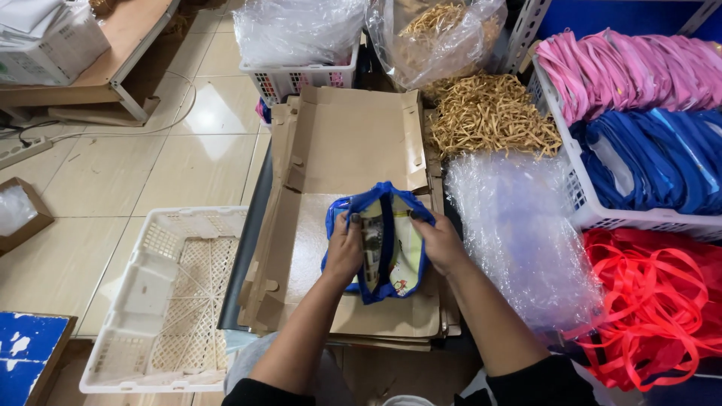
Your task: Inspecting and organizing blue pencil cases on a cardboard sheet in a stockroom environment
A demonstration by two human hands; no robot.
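A small blue-trimmed pouch [391,252] with a pale printed lining lies on a stack of flat brown cardboard [353,143] in front of me. My left hand [344,248] grips its left edge and my right hand [440,242] grips its right edge, holding its mouth spread. Something dark and narrow shows inside the pouch; I cannot tell what it is.
A white plastic crate [128,301] stands on the floor at left. Bubble wrap [519,225] lies right of the cardboard. A white basket [579,203] holds pink and blue pouches; red ones [654,301] lie below. Shredded tan paper filler [489,113] is behind.
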